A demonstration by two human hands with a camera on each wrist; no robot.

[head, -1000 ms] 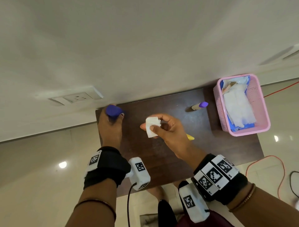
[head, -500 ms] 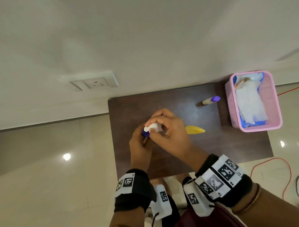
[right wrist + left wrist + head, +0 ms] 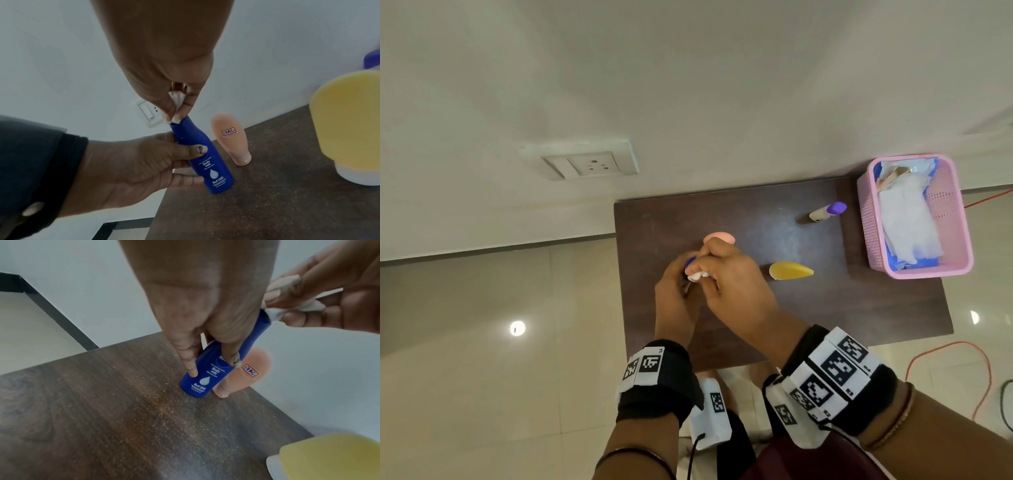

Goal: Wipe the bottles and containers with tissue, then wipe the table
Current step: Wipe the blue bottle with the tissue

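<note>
A blue lotion bottle (image 3: 205,160) stands tilted on the dark wooden table (image 3: 825,308), its base on the wood. My left hand (image 3: 676,294) grips its body with thumb and fingers (image 3: 190,363). My right hand (image 3: 726,274) pinches a small white tissue (image 3: 176,104) and presses it on the bottle's cap end (image 3: 265,316). Right behind the blue bottle (image 3: 202,374) stands a peach tube (image 3: 230,136) on its cap, with a handwritten label. In the head view only a sliver of the blue bottle (image 3: 690,263) and a bit of tissue (image 3: 698,275) show between my hands.
A yellow tube (image 3: 789,270) stands on its white cap right of my hands. A small white bottle with a purple cap (image 3: 827,211) stands near the back. A pink basket (image 3: 962,260) with tissues sits at the table's right end. A wall socket (image 3: 585,164) is behind.
My left hand brought the blue bottle from the table's back left corner to the middle. My right hand closed in and set the tissue on its top.
</note>
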